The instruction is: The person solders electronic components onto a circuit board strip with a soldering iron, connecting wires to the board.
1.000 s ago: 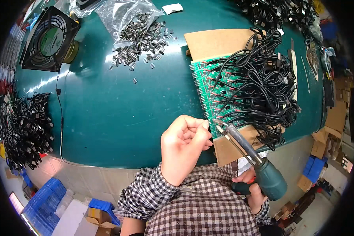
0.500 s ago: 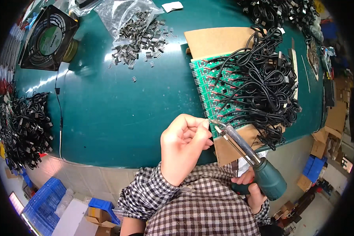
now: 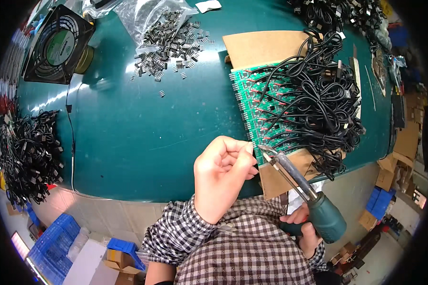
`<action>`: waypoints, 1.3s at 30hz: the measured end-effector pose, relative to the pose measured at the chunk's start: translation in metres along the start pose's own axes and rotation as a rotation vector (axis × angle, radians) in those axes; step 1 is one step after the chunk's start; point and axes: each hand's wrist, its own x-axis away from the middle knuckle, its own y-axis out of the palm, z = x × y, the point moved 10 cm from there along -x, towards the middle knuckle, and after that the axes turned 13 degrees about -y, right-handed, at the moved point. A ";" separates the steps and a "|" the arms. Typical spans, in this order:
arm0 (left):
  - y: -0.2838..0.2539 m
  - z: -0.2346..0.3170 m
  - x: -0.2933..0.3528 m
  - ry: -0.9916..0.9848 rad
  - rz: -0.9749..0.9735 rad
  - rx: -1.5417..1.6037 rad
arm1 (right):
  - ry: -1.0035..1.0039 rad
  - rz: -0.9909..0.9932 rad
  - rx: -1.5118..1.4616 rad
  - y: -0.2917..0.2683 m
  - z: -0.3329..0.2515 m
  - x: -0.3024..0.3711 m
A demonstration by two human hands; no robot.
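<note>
My left hand [image 3: 223,173] is closed in a pinch at the near left edge of a green circuit board panel [image 3: 252,104]; whatever sits between thumb and forefinger is too small and covered to make out. My right hand [image 3: 305,227] grips a soldering gun [image 3: 326,216] with a dark green body. Its metal tip points up and left, at the board edge just right of my left fingertips. Small metal-pinned connectors line the panel's left side. Black cables [image 3: 318,99] with red wire ends run off the panel to the right.
Under the panel lies brown cardboard [image 3: 261,47]. A loose pile of small pin connectors [image 3: 171,47] spills from a clear bag farther back. At the far left stands a black fan [image 3: 57,45], with bundled black cables [image 3: 28,156] nearer me. Blue crates [image 3: 54,242] sit below the table.
The soldering gun's tip has shifted slightly right, away from my left fingertips. My left hand has stayed nearly in place.
</note>
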 end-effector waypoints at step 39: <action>0.004 0.010 -0.012 -0.003 -0.039 -0.158 | -0.024 0.050 -0.191 -0.009 -0.002 -0.006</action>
